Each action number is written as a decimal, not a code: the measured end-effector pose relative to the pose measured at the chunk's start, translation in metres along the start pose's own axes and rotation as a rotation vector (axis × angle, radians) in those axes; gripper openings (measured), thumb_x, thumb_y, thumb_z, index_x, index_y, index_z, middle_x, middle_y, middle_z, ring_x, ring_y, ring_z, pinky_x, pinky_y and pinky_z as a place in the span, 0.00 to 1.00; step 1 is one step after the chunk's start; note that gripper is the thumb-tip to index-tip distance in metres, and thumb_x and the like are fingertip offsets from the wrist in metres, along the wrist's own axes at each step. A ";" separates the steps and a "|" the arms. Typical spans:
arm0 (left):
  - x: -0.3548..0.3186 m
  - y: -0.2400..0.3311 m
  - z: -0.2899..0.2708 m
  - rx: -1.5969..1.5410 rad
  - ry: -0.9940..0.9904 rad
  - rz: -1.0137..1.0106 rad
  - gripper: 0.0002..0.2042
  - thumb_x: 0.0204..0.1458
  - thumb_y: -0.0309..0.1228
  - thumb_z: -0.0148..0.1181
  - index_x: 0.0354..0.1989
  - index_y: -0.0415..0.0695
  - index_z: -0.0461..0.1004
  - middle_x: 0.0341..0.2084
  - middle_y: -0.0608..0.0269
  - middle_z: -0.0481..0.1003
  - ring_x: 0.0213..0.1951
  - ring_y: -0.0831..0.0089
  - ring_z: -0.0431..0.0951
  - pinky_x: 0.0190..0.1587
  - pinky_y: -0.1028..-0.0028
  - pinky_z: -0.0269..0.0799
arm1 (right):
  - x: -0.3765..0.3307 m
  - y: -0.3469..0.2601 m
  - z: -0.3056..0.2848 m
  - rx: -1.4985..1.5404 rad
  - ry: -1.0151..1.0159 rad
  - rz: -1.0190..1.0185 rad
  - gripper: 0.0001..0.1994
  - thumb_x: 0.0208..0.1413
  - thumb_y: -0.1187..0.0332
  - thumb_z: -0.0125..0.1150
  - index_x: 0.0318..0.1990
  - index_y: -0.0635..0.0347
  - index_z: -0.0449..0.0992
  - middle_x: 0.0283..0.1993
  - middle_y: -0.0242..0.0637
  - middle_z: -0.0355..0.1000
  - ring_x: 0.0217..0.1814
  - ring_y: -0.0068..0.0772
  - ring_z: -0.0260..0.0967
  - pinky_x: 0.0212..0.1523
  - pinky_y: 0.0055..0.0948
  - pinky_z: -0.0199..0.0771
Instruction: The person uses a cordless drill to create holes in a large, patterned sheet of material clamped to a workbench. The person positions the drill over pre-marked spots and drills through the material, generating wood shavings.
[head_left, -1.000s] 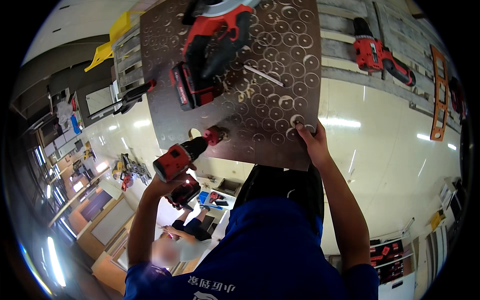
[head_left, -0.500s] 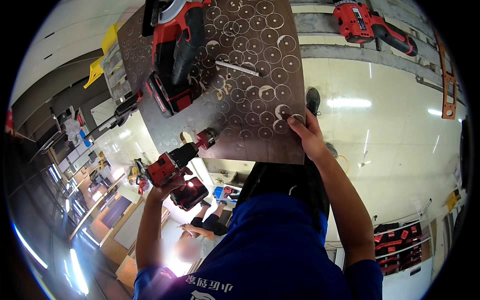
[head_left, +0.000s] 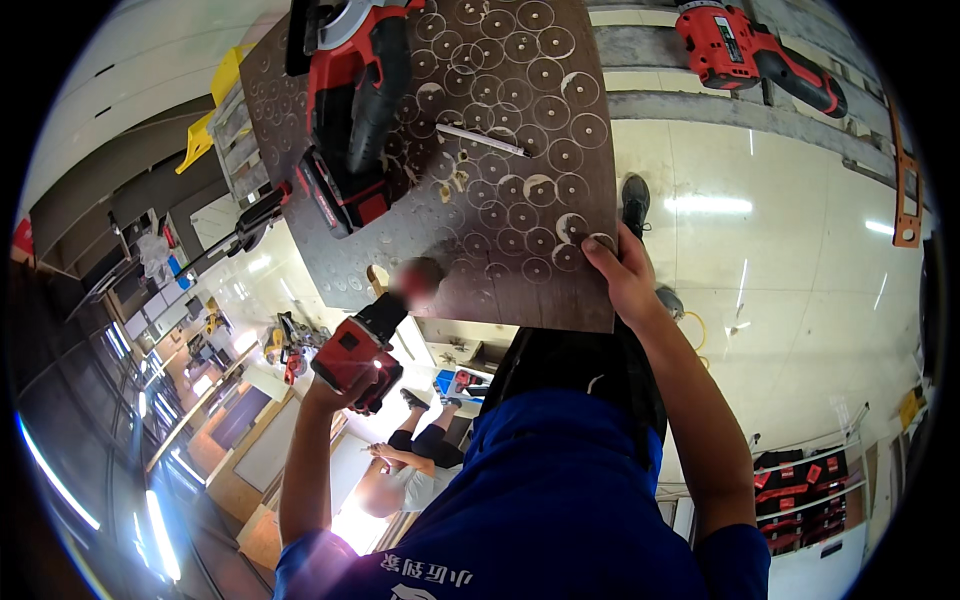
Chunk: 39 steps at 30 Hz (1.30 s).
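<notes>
My left hand is wrapped round the handle of a red-and-black cordless drill. The hole saw in its chuck looks blurred and sits over the near left part of a brown board. Whether it touches the board, I cannot tell. My right hand grips the board's right edge, thumb on top and fingers hidden beneath. Many scored circles with small centre holes cover the board. On top of it lie a white pen and a red-and-black circular saw.
Another red cordless drill lies on the grey slatted frame at far right, near an orange slotted bar. A person sits below left. Red-and-black goods fill a rack at lower right.
The drill in my left hand has turned and tilted, and its hole saw has gone from sharp to blurred. My right hand keeps its place on the board; the whole view shifts slightly.
</notes>
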<state>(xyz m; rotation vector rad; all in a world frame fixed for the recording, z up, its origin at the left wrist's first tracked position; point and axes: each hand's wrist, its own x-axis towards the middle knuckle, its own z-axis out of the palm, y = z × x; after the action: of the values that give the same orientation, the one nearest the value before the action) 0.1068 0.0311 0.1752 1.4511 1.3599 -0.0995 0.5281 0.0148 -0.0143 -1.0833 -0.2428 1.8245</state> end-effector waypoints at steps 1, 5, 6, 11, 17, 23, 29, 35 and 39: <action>-0.008 0.000 -0.006 0.368 -0.015 0.162 0.17 0.49 0.26 0.67 0.49 0.44 0.76 0.38 0.60 0.80 0.37 0.66 0.80 0.40 0.68 0.75 | -0.001 0.002 0.001 -0.032 -0.021 -0.016 0.19 0.64 0.69 0.60 0.60 0.65 0.69 0.51 0.31 0.73 0.52 0.20 0.67 0.55 0.24 0.66; 0.029 0.078 0.003 0.427 0.042 0.098 0.22 0.42 0.28 0.70 0.48 0.41 0.76 0.39 0.55 0.79 0.37 0.55 0.81 0.40 0.67 0.75 | -0.021 0.018 -0.010 -0.164 -0.024 -0.036 0.22 0.62 0.70 0.60 0.62 0.65 0.66 0.54 0.32 0.72 0.54 0.22 0.66 0.57 0.26 0.66; 0.033 0.085 0.007 0.394 0.043 0.076 0.23 0.39 0.29 0.71 0.48 0.40 0.75 0.38 0.54 0.79 0.36 0.56 0.82 0.39 0.67 0.76 | -0.027 0.023 -0.010 -0.194 -0.020 -0.026 0.23 0.62 0.70 0.61 0.63 0.66 0.66 0.55 0.32 0.72 0.55 0.22 0.66 0.58 0.27 0.65; 0.041 0.102 0.012 0.316 0.002 0.001 0.28 0.36 0.30 0.73 0.50 0.40 0.74 0.37 0.55 0.78 0.34 0.56 0.83 0.38 0.69 0.76 | -0.046 0.033 -0.005 -0.083 0.039 -0.045 0.26 0.62 0.70 0.62 0.66 0.64 0.63 0.58 0.33 0.71 0.58 0.22 0.66 0.58 0.25 0.65; 0.047 0.110 0.001 0.225 -0.043 -0.127 0.24 0.41 0.26 0.69 0.50 0.40 0.72 0.41 0.51 0.78 0.42 0.55 0.81 0.44 0.66 0.75 | -0.052 0.047 -0.008 -0.117 0.157 0.017 0.22 0.64 0.69 0.62 0.63 0.63 0.66 0.57 0.33 0.71 0.56 0.21 0.66 0.57 0.23 0.67; 0.049 0.108 -0.018 0.146 -0.134 -0.167 0.30 0.41 0.30 0.75 0.55 0.40 0.68 0.39 0.53 0.80 0.44 0.65 0.82 0.46 0.69 0.74 | -0.048 0.036 -0.002 -0.267 0.229 -0.052 0.23 0.63 0.66 0.62 0.62 0.66 0.67 0.53 0.34 0.74 0.55 0.24 0.67 0.59 0.26 0.64; 0.047 0.094 -0.027 0.244 -0.184 -0.147 0.31 0.41 0.32 0.75 0.56 0.42 0.70 0.40 0.53 0.80 0.44 0.61 0.83 0.48 0.68 0.74 | -0.047 0.033 0.011 -0.354 0.243 -0.123 0.27 0.63 0.66 0.63 0.65 0.68 0.63 0.56 0.37 0.72 0.57 0.26 0.67 0.61 0.27 0.63; 0.055 0.085 -0.037 0.249 -0.180 -0.085 0.29 0.40 0.31 0.73 0.55 0.42 0.71 0.32 0.50 0.81 0.38 0.52 0.83 0.43 0.64 0.75 | -0.042 0.036 0.007 -0.394 0.239 -0.133 0.25 0.63 0.68 0.63 0.63 0.67 0.64 0.55 0.35 0.72 0.56 0.24 0.67 0.60 0.25 0.64; 0.056 0.080 -0.037 0.170 -0.148 -0.024 0.26 0.36 0.28 0.70 0.49 0.42 0.71 0.29 0.45 0.79 0.36 0.44 0.81 0.41 0.58 0.75 | -0.041 0.037 0.007 -0.436 0.227 -0.160 0.21 0.65 0.64 0.60 0.60 0.66 0.67 0.53 0.31 0.71 0.54 0.21 0.65 0.59 0.23 0.61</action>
<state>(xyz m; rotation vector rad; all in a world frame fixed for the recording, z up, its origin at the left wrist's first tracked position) 0.1642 0.1143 0.2018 1.5363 1.2728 -0.3387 0.5051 -0.0354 -0.0085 -1.5139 -0.5921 1.5253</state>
